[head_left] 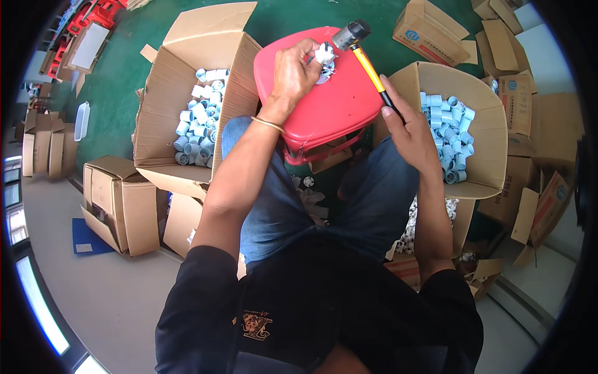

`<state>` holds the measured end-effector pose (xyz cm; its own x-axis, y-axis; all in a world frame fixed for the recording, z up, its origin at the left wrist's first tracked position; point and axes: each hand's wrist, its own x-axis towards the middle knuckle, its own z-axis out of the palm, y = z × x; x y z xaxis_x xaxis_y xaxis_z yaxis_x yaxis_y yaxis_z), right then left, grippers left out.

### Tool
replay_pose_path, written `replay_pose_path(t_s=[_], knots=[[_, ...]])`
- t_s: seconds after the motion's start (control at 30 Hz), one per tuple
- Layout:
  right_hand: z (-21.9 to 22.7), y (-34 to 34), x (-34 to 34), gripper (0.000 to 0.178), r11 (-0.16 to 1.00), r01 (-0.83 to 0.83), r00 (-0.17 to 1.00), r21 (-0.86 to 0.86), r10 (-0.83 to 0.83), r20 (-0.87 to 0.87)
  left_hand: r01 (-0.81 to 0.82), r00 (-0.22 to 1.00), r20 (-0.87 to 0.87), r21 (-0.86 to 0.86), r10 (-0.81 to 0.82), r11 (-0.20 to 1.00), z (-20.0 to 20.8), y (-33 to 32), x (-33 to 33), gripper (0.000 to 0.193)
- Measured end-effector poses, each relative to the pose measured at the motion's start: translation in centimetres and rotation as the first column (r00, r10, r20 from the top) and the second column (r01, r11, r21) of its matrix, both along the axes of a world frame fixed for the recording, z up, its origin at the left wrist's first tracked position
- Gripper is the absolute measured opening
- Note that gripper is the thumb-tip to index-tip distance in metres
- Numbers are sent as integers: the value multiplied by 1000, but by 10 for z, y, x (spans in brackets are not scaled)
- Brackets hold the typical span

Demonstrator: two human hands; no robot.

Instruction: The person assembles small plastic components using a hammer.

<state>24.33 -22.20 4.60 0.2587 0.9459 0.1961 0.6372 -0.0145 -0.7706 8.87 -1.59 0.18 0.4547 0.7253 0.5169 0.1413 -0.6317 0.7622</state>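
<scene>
Over the far part of a red plastic stool [327,115], my left hand [295,73] is closed, its fingertips pinching a small white plastic piece [324,53]. Just below that piece, small whitish bits [325,76] lie on the seat; their exact shape is hard to make out. My right hand [408,128] grips the black end of a rubber mallet [369,67] with a yellow handle. The mallet's dark head is raised to the right of the white piece, apart from it. The stool stands in front of my knees.
To the left, an open cardboard box [156,140] holds many light-blue pipe fittings [200,121]. Another open box [492,156] at the right holds more blue fittings [448,134]. White pieces [430,218] fill a container beside my right forearm. More cartons [430,34] stand around.
</scene>
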Motion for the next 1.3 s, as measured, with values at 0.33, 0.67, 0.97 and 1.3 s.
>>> replay_pose_path(t_s=[0.33,0.67,0.97,1.3], knots=[[91,2,-17,50,998,17,990,-58,-9,139,-27,994,99,-77,35,997,-10,-4,0,13],[75,5,0,50,920,64,990,-386,-9,142,75,985,155,-10,-72,997,-35,1,5,15],[-57,33,8,51,988,-43,979,-146,13,-204,53,867,475,-382,147,923,-12,37,-45,27],[-43,2,43,53,946,-70,997,-316,64,-32,396,181,581,-782,794,482,23,37,-222,27]])
